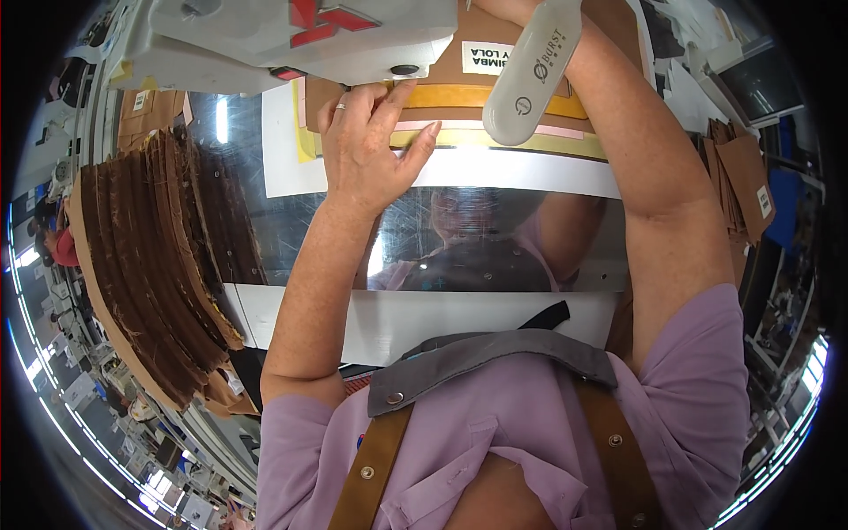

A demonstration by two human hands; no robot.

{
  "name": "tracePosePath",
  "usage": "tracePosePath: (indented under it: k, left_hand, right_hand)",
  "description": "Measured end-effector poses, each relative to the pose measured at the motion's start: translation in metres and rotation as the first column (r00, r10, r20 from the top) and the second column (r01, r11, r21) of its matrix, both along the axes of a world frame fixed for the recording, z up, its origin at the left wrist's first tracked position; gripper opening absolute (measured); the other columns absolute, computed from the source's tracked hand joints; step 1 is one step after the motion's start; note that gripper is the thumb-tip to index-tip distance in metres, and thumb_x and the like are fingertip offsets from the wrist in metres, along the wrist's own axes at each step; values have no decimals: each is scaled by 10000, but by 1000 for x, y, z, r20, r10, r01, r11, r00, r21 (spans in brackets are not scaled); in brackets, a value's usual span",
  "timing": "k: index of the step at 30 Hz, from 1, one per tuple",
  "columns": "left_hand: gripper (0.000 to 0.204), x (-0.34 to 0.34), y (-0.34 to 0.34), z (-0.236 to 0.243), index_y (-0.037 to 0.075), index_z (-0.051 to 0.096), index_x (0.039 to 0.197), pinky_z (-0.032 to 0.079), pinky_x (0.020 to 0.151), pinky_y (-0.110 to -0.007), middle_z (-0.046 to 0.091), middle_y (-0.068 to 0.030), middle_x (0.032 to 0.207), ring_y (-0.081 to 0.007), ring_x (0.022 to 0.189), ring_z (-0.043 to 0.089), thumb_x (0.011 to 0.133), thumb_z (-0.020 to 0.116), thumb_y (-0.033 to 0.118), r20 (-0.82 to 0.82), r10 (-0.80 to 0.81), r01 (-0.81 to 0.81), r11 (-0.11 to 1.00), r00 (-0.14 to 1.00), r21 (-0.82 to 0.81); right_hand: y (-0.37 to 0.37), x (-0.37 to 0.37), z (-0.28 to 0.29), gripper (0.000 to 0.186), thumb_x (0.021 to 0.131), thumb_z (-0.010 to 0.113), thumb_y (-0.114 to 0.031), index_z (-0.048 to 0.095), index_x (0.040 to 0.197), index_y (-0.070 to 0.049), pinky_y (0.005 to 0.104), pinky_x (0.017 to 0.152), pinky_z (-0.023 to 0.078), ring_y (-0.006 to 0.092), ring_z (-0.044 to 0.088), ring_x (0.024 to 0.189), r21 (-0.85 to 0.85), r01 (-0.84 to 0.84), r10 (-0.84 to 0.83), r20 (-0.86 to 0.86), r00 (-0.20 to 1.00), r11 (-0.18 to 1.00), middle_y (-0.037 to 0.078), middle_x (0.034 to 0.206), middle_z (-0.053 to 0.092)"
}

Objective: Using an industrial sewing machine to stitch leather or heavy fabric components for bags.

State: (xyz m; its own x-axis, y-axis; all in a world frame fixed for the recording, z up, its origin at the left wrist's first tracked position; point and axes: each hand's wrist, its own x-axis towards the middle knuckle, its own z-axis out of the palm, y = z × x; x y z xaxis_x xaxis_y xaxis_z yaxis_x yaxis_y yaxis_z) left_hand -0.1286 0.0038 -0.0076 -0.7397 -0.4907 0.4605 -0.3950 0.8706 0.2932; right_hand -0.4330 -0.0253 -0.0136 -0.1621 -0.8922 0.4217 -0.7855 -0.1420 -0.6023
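My left hand (364, 146) lies with fingers stretched out and thumb apart on a flat brown piece (439, 69), close under the sewing machine head (353, 44). Its fingertips reach the left end of a mustard-yellow strip (450, 95) that runs across the piece. A white printed label (486, 57) is on the brown piece. Beneath lie pale yellow and pink layers and a white sheet (530, 170). At the top edge, my right hand (508, 7) is partly in view beyond the brown piece; its fingers are cut off or hidden, so its hold does not show.
A white lamp (530, 79) hangs between my forearms, over the work. A shiny metal plate (495, 238) covers the near table, with a white edge (459, 318) in front. Brown stacked pieces (150, 265) stand at left; more brown pieces (746, 181) hang at right.
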Motion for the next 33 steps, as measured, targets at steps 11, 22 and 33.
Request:
tracePosePath:
  k: [11, 22, 33]
  left_hand:
    - [567, -7, -2, 5, 112, 717, 1259, 355, 997, -502, 607, -64, 1103, -225, 1066, 584, 807, 762, 451, 96, 24, -21, 999, 995, -39]
    - [565, -9, -4, 9, 100, 727, 1210, 348, 994, -491, 640, -81, 1137, -253, 1057, 596, 821, 762, 508, 148, 1, 19, 991, 989, -130]
    - [245, 27, -126, -10, 63, 769, 1079, 515, 1028, -473, 711, -139, 1262, -328, 1119, 690, 923, 755, 252, 422, 239, -285, 957, 874, 49]
  right_hand:
    - [-6, -1, 10, 236, 877, 776, -280, 774, 1086, -170, 457, 855, 579, 368, 725, 985, 72, -31, 38, -92, 995, 997, 144, 1036, 763]
    - [9, 24, 19, 271, 917, 720, -306, 753, 1142, -159, 429, 889, 559, 324, 719, 1033, 118, 62, -44, -152, 987, 991, 133, 1087, 755]
    - [11, 32, 21, 268, 986, 593, -350, 749, 1178, -245, 440, 943, 540, 294, 697, 1094, 216, 156, -107, -224, 969, 964, 75, 1141, 747]
